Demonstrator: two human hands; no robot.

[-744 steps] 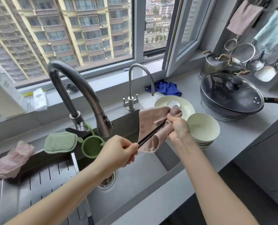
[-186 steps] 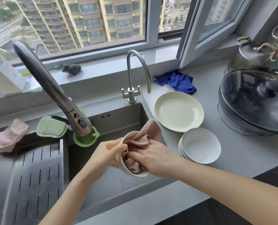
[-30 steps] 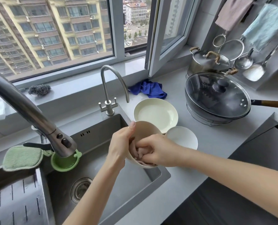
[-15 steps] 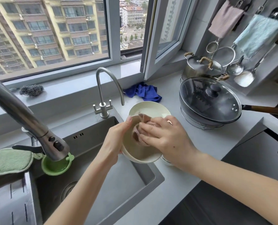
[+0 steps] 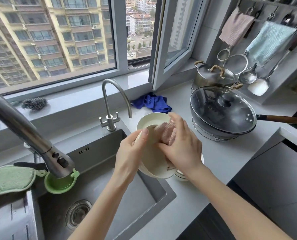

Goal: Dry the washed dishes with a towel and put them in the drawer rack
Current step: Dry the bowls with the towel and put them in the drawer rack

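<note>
Left hand (image 5: 129,153) grips bowl (image 5: 153,161) rim at 9 o'clock, right hand (image 5: 183,144) clutches towel (image 5: 165,131) inside it; plate (image 5: 148,119) sits just beyond at 12, right hand nearer.

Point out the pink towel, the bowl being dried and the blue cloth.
pink towel (image 5: 166,131): head view, bunched waffle-weave middle.
bowl (image 5: 153,161): head view, bare cream surface below the towel.
blue cloth (image 5: 153,103): head view, middle of the crumpled heap.
</note>
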